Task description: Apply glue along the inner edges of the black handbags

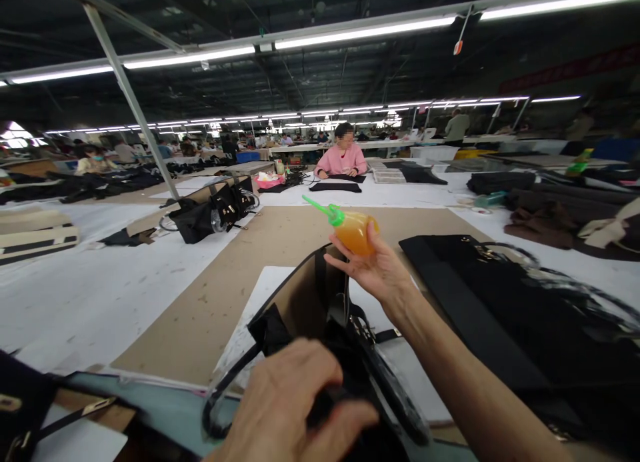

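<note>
My right hand [373, 265] is closed around a squeeze bottle [353, 232] of orange liquid. The bottle lies tilted in the air, its green cap and long thin spout aimed to the upper left. Below it a black handbag [310, 295] with a brown lining gapes toward me, its handles partly wrapped in clear plastic. In the foreground my left hand [295, 402], a little blurred, has its fingers curled over the near side of the bag, black material between thumb and fingers. Its fingertips are hidden.
Black bag pieces with handles [500, 302] lie on the right. Finished-looking black bags [215, 209] stand at the left on the paper-covered table [200, 302]. Another bag [65, 415] sits at the lower left. Across the table a person in pink [343, 159] handles black pieces.
</note>
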Demonstrator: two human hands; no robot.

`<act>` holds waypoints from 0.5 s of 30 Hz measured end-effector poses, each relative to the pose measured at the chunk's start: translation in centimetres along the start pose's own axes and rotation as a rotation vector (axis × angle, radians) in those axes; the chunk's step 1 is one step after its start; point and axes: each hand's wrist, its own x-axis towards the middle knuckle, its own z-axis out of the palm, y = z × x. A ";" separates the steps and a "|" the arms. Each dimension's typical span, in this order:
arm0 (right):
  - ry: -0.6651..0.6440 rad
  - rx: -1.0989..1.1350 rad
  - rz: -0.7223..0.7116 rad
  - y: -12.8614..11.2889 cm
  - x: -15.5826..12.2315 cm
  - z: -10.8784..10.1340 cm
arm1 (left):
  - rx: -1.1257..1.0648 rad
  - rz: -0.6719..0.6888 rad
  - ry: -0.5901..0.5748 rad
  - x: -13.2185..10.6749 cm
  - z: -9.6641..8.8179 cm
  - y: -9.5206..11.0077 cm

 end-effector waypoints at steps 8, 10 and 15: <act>0.013 -0.066 -0.005 -1.1 -1.7 -0.4 | 0.279 -0.210 -0.058 8.6 4.7 -0.2; 0.018 -0.067 0.009 -2.2 -2.2 -0.3 | 0.256 -0.143 -0.040 8.6 3.8 -1.1; 0.008 -0.054 0.039 -6.0 -4.3 0.7 | 0.192 0.060 -0.062 7.9 0.4 -1.9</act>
